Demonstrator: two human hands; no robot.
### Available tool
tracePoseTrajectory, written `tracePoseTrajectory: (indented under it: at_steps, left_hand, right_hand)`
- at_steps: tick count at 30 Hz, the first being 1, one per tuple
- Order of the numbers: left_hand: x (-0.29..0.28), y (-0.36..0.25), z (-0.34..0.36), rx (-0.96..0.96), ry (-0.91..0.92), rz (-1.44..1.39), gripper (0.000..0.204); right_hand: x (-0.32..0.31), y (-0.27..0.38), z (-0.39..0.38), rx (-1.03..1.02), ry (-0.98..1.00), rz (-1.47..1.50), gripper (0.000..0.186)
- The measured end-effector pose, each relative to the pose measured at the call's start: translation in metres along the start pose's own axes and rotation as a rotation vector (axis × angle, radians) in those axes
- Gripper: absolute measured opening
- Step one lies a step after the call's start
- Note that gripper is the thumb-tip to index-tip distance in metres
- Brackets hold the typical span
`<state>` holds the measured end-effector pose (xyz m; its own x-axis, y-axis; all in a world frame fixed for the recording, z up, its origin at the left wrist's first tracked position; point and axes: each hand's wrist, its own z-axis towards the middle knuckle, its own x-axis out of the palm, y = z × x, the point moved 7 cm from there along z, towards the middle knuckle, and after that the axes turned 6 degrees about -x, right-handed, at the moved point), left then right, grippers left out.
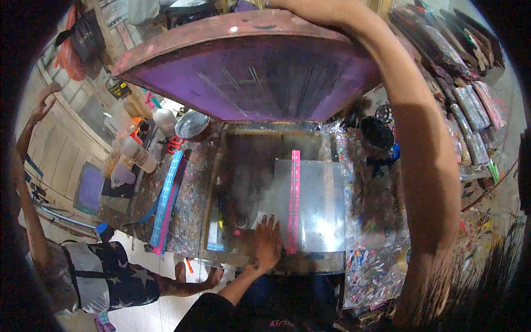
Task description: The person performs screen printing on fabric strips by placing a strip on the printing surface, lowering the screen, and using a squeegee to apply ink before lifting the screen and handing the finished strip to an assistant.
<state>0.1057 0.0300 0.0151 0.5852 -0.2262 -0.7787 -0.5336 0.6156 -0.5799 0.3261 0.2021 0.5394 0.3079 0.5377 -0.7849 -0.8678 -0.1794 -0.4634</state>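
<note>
A screen printing frame with a wooden rim and purple mesh stands tilted up over the work surface. My right hand grips its upper edge, and the fingers are partly cut off by the top of the picture. Below it lies a glass-like printing bed. My left hand rests on the bed with its fingers spread, holding nothing. Just right of those fingers is a long pink strip with evenly spaced marks. It lies lengthwise along the left part of a clear sheet.
Light blue strips lie over pink ones left of the bed. Beyond them are red-handled scissors, a bowl and plastic bottles. A dark container stands right. Squeegee-like tools are stacked far right. Another person is at left.
</note>
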Motion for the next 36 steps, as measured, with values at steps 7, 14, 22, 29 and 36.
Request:
tracePoseTrajectory:
  at_steps: [7, 14, 22, 29, 36]
  left_hand:
    - [0.058, -0.103, 0.041, 0.282, 0.048, -0.127, 0.059]
    - [-0.200, -0.120, 0.078, 0.341, -0.862, -0.084, 0.045]
    - [-0.192, -0.040, -0.021, 0.038, 0.264, 0.499, 0.031]
    - [-0.173, -0.008, -0.043, -0.021, 0.096, 0.397, 0.039]
    - [-0.117, 0.034, -0.057, -0.063, 0.190, 0.190, 0.039]
  right_hand:
    - [-0.002, 0.013, -0.017, 0.050, -0.065, 0.048, 0.032]
    - [-0.027, 0.088, -0.089, 0.430, 0.016, 0.384, 0.050]
    - [0.023, 0.287, -0.277, 0.160, 0.073, 0.616, 0.052]
    - [0.275, -0.040, -0.407, 0.798, 0.243, 0.068, 0.035]
    - [0.398, -0.182, -0.538, 1.209, 0.652, 0.203, 0.032]
